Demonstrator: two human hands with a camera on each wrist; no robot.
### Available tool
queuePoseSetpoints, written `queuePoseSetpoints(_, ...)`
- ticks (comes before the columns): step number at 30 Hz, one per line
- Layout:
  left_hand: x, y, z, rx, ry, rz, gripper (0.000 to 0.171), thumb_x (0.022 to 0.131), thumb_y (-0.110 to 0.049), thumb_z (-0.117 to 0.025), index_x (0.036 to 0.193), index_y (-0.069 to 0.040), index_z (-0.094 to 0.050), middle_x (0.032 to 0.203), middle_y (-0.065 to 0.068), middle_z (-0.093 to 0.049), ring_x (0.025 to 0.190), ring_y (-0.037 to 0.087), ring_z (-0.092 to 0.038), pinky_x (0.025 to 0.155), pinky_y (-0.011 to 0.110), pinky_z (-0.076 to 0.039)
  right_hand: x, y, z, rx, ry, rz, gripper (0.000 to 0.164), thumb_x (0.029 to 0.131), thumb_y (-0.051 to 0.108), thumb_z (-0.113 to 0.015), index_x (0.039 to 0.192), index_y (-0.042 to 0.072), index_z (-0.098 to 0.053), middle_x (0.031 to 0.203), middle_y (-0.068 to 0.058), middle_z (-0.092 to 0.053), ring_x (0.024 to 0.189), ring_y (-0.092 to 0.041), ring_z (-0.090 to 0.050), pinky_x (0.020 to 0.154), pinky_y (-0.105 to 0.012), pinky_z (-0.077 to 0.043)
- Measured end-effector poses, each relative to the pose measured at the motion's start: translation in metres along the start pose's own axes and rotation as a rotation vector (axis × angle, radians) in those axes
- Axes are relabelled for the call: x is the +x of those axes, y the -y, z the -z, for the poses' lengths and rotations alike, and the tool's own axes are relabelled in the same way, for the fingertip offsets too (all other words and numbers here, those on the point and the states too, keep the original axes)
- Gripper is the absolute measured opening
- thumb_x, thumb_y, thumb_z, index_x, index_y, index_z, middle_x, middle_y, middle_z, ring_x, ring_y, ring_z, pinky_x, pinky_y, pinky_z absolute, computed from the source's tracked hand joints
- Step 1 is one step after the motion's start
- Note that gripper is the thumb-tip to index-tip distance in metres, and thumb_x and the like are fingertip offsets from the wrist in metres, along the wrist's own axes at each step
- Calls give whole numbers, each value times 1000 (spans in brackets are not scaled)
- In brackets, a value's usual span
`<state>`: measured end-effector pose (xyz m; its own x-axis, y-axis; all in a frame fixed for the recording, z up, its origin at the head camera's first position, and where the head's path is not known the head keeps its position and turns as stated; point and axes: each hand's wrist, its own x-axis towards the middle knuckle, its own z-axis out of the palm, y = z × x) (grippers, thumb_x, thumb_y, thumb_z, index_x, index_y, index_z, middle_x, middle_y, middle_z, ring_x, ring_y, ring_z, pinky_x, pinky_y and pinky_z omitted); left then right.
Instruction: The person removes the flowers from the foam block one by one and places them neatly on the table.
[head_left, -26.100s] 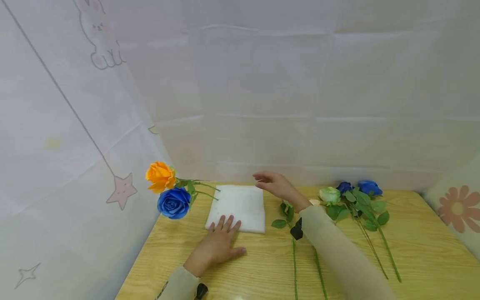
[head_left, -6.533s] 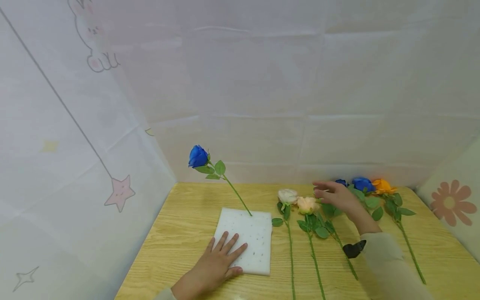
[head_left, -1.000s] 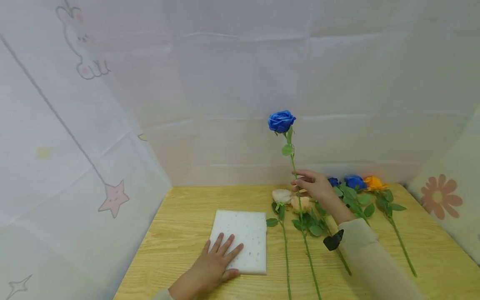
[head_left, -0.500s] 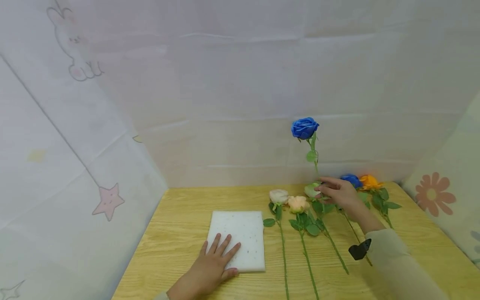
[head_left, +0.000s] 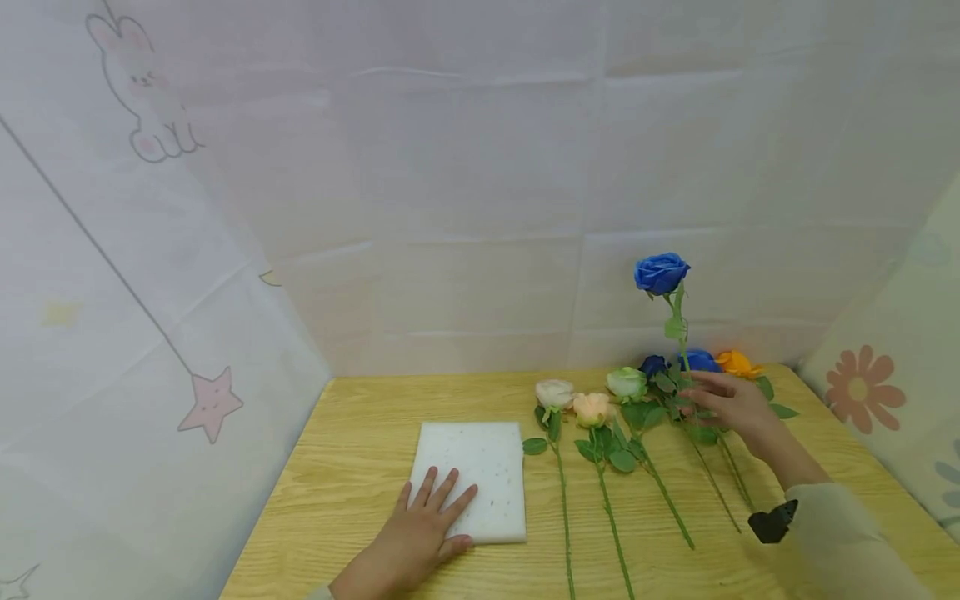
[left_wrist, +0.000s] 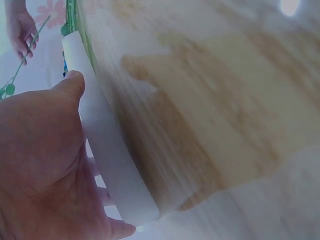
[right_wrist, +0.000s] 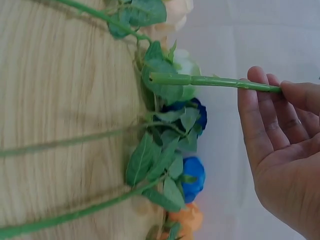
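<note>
My left hand [head_left: 416, 537] lies with spread fingers on a white foam block [head_left: 480, 446] dotted with small holes. The left wrist view shows its thumb along the side edge of the foam [left_wrist: 115, 155]. Over on the right, my right hand [head_left: 738, 408] pinches the green stem of a blue rose [head_left: 662, 273], bloom up and stem leaning slightly. In the right wrist view the cut lower end of this stem [right_wrist: 215, 81] sticks out past the fingertips, above the other flowers, and the thumb presses the stem against the fingers.
Laid in a row on the wooden table [head_left: 360, 467] are a cream rose [head_left: 555, 393], a peach rose [head_left: 592, 409], a pale green rose [head_left: 627, 383], a dark blue rose [head_left: 653, 365], another blue rose [head_left: 699, 360] and an orange rose [head_left: 738, 363]. A pale cloth wall [head_left: 465, 292] closes the back.
A blue rose that stood in the foam several seconds ago is out of it. Over the last second my right hand carries the held rose rightward and lower. My left hand stays on the foam.
</note>
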<state>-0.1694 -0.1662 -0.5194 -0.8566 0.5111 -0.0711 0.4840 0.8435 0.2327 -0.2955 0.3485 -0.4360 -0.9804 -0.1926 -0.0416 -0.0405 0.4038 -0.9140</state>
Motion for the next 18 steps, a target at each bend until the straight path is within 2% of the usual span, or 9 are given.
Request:
queuePoseSetpoints(6,1,1,-2,19,-3,-5,68,103,-59,-41,161,-25,-32,166,16,-25,150,49,-20,110,75,-24,-15,-16,21,-21,2,-8,69,105,34,-56,157,-4,-30,128,-4,-70,103,-19,-72,85,-41,-60)
queuePoseSetpoints(8,1,2,-4,22,-2,-8,68,102,-60,-40,161,-25,-31,166,16,-25,150,49,-20,110,75,-25,-21,-20,29,-42,0,-6,71,106,33,-54,157,-7,-26,120,8,-71,102,-17,-72,84,-41,-60)
queuePoseSetpoints(11,1,2,-5,21,-3,-8,69,102,-60,-39,161,-26,-31,166,16,-24,150,49,-19,109,75,-25,-29,-26,39,-55,-1,-13,72,107,32,-52,157,-10,-20,110,27,-67,99,-12,-72,83,-39,-60)
queuePoseSetpoints(13,1,2,-6,21,-8,-8,69,102,-60,-39,161,-25,-31,166,16,-25,150,49,-19,109,76,-25,-33,-29,45,-53,2,-23,74,108,32,-51,157,-11,-17,110,30,-65,99,-10,-72,82,-37,-61)
queuePoseSetpoints(18,2,3,-7,15,-14,-9,69,102,-61,-38,161,-25,-32,166,16,-25,150,49,-19,109,76,-25,-40,-39,59,-46,5,-53,76,108,32,-52,157,-12,-14,118,24,-66,98,-8,-72,81,-35,-61)
